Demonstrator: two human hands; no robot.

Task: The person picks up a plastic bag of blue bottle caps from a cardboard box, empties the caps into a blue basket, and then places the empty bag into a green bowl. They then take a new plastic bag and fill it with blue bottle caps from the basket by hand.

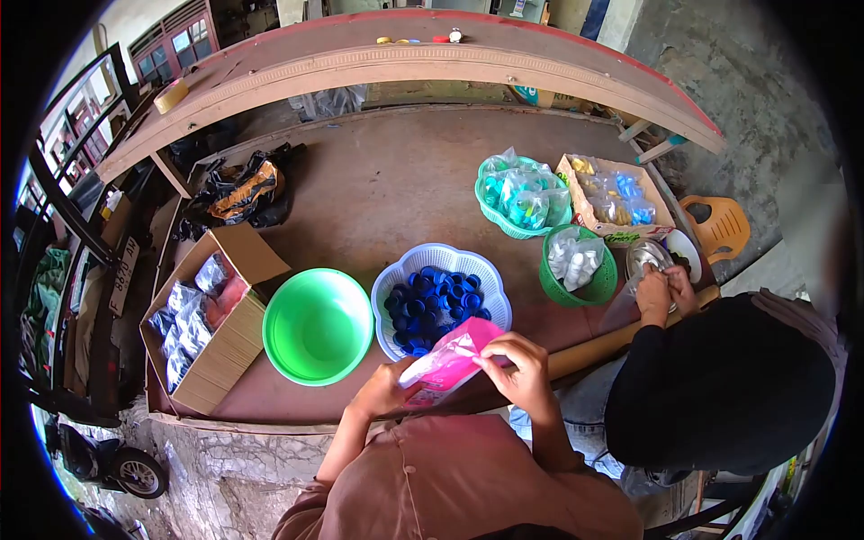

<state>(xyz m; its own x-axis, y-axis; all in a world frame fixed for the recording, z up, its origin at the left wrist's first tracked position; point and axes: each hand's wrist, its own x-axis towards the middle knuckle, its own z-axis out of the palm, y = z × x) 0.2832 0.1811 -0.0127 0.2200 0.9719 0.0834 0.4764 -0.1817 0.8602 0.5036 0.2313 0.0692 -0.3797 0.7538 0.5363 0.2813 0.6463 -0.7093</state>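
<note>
Between my hands is a pink and clear plastic bag (450, 362), held in front of my chest at the table's near edge. My left hand (382, 389) grips its left end, fingers closed round the plastic. On the other side, my right hand (520, 367) pinches the bag's upper right edge. Just beyond the bag stands a pale blue scalloped basket (494, 301) with many dark blue plastic caps (436, 301) in it. A green plastic basin (318, 326) stands left of the basket, with nothing visible inside.
At left, a cardboard box (225, 364) holds filled bags. A turquoise basket (517, 229), a green basket (615, 270) and a carton (621, 236) with bagged pieces stand at right. Beside me, a co-worker's hands (664, 290) work near a metal bowl. A raised shelf (405, 67) crosses the back.
</note>
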